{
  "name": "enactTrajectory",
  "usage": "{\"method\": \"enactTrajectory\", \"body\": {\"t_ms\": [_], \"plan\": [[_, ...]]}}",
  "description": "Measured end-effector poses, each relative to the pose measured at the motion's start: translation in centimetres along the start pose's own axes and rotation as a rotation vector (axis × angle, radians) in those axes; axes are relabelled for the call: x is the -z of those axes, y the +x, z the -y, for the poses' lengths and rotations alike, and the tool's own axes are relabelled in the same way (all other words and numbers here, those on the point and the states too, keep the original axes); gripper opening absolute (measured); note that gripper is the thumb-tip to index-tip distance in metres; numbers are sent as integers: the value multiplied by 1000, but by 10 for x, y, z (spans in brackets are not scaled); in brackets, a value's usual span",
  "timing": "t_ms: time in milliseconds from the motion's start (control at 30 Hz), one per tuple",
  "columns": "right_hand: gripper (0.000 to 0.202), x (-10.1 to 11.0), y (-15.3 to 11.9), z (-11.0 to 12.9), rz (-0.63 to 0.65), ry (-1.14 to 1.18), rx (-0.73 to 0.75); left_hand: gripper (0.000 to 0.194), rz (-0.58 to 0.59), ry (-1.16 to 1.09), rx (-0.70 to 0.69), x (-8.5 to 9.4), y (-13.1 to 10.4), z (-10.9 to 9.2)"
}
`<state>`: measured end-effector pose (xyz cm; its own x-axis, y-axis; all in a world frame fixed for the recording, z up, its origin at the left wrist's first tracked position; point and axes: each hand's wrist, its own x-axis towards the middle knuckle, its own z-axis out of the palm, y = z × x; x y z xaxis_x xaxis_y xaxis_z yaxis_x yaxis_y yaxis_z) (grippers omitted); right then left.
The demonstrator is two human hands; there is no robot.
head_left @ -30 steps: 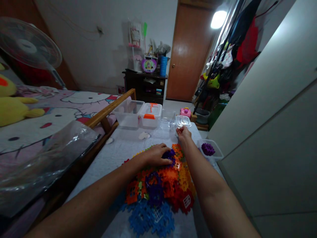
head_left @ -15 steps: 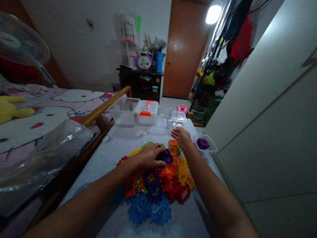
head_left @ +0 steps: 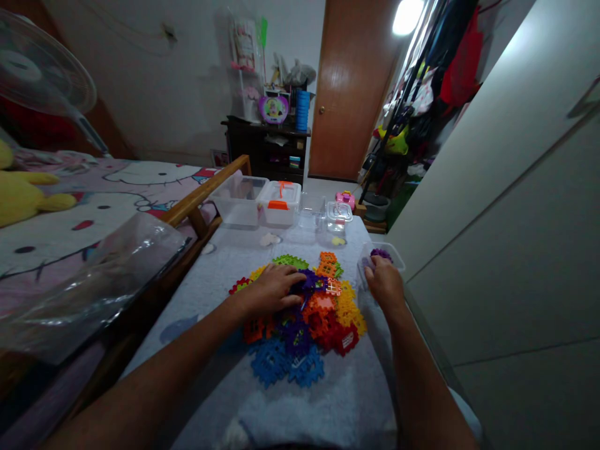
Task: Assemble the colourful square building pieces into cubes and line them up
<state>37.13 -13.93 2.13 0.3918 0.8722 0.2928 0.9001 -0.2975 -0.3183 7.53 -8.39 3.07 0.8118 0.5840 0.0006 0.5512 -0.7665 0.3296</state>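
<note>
A heap of colourful plastic interlocking building pieces lies on the cloth, with orange pieces [head_left: 321, 312], blue pieces [head_left: 270, 361], yellow pieces [head_left: 349, 309] and dark red pieces [head_left: 345, 340]. My left hand [head_left: 274, 289] rests on the heap's upper middle, its fingers apart and touching purple pieces [head_left: 312, 280]. To the right, my right hand [head_left: 388, 281] is at a small clear plastic box [head_left: 399, 257]. Its fingers are curled beside a purple clump [head_left: 380, 254] in the box; whether they grip the clump or the box's wall is hidden.
Along the far edge stand a large clear bin [head_left: 239, 206], a clear box with orange latches [head_left: 282, 211], an uncovered clear container [head_left: 312, 215] and a small lidded box [head_left: 338, 215]. A wooden bed rail [head_left: 206, 192] runs on the left, a pale cabinet [head_left: 473, 250] on the right.
My right hand has moved right and down, from above the heap's far right side to the small clear box, and its fingers have curled. My left hand stays on the heap. The view has shifted slightly.
</note>
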Motion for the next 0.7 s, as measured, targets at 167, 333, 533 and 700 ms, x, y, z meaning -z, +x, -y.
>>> {"method": "enactTrajectory", "body": {"t_ms": [167,333,533,700], "plan": [[20,-6,-1,-4,-100,51,-31,43,-60,112,81,-4,-14,-1],[24,7,-14,0,-217,181,234,46,-170,231,207,-15,-28,-15],[21,35,-45,28,-70,107,512,58,-104,129,17,-30,-40,-35],[20,45,-63,53,22,-81,725,56,-160,144,154,-35,-38,-25]]}}
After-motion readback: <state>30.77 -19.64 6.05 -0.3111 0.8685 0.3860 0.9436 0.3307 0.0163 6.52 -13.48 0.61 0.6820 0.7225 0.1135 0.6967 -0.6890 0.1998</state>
